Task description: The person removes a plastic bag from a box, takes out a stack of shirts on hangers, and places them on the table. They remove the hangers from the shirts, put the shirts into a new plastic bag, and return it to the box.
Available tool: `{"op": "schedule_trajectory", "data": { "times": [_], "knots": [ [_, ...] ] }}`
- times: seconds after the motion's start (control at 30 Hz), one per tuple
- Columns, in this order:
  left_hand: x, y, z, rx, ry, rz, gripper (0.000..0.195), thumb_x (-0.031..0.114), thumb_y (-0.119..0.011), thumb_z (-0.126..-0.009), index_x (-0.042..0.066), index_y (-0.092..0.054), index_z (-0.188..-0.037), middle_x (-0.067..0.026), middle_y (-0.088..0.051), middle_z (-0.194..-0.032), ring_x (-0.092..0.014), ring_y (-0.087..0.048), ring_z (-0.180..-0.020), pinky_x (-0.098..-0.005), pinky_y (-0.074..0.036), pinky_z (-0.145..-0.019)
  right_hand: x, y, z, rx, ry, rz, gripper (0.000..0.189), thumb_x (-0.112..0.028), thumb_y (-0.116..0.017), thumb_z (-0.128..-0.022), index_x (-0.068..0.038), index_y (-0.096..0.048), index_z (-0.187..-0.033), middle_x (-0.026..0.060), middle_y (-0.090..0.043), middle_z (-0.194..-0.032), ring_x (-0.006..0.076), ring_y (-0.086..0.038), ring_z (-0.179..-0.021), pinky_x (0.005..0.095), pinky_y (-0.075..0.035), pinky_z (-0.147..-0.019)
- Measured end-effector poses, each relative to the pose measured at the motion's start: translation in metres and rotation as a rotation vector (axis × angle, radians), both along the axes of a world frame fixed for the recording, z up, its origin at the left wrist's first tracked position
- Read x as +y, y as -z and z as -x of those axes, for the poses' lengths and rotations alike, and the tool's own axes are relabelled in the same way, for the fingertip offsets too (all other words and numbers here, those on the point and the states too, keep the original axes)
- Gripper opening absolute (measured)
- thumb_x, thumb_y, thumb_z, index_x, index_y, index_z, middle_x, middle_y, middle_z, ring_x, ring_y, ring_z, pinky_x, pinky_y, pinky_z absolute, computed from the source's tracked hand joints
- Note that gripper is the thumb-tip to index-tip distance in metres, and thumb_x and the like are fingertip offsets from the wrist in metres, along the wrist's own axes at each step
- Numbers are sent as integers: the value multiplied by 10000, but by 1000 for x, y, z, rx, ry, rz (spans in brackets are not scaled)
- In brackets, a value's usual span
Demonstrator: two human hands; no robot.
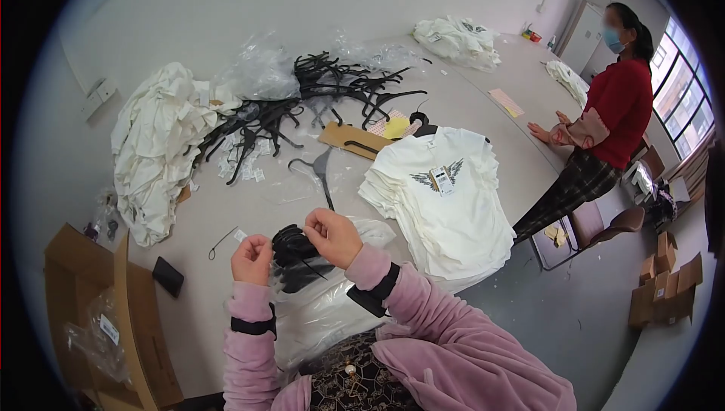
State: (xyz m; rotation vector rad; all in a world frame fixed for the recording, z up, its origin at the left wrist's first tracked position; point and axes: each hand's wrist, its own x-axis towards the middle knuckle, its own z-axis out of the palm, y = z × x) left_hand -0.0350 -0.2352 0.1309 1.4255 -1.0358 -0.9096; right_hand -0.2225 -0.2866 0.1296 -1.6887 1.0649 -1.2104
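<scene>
My left hand (252, 259) and my right hand (333, 235) are raised on either side of a bunch of black hanger hooks (293, 244), fingertips pinched together. Whether either hand grips a hook or something thin is too small to tell. Below them, the hooks stick out of a clear plastic bag (328, 303) that lies along the table edge. Right of my right hand lies a stack of white T-shirts (453, 212) on hangers, the top one with a wing print and a hanging tag (442, 181). A loose black hanger (320, 167) lies just beyond my hands.
Black hangers (334, 79) and plastic film (255, 65) are heaped at the back, beside piled white garments (158, 139). An open cardboard box (122, 320) stands left, near a black phone-like object (167, 276). A person in a red top (617, 105) stands at the table's right side.
</scene>
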Motion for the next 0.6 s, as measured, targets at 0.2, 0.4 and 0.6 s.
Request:
{"op": "schedule_trajectory", "data": {
  "times": [0.2, 0.4, 0.6],
  "knots": [
    [-10, 27, -1, 16, 99, -26, 107, 34, -609, -862, -14, -644, -952, 22, -601, -744, -58, -532, -664, -193, -439, -638, -18, 27, 4, 97, -64, -3, 142, -162, -657, -811, -33, -600, -830, 57, -582, -646, 155, -552, -566, 299, -446, -539],
    [-14, 59, -19, -294, 149, 102, 155, 58, -614, -868, -11, -661, -999, 4, -645, -800, -72, -560, -670, -209, -458, -619, -22, 31, 2, 180, -89, 18, 201, -224, -662, -803, -34, -599, -784, 78, -600, -646, 188, -590, -591, 331, -464, -559],
    [-20, 38, -13, -7, 157, -147, 127, 75, -627, -874, 25, -670, -983, 12, -637, -758, -57, -538, -586, -196, -420, -524, -25, 31, 6, 84, -93, -71, 210, -224, -665, -802, -30, -589, -778, 90, -593, -652, 218, -578, -590, 328, -459, -567]
  ]
}}
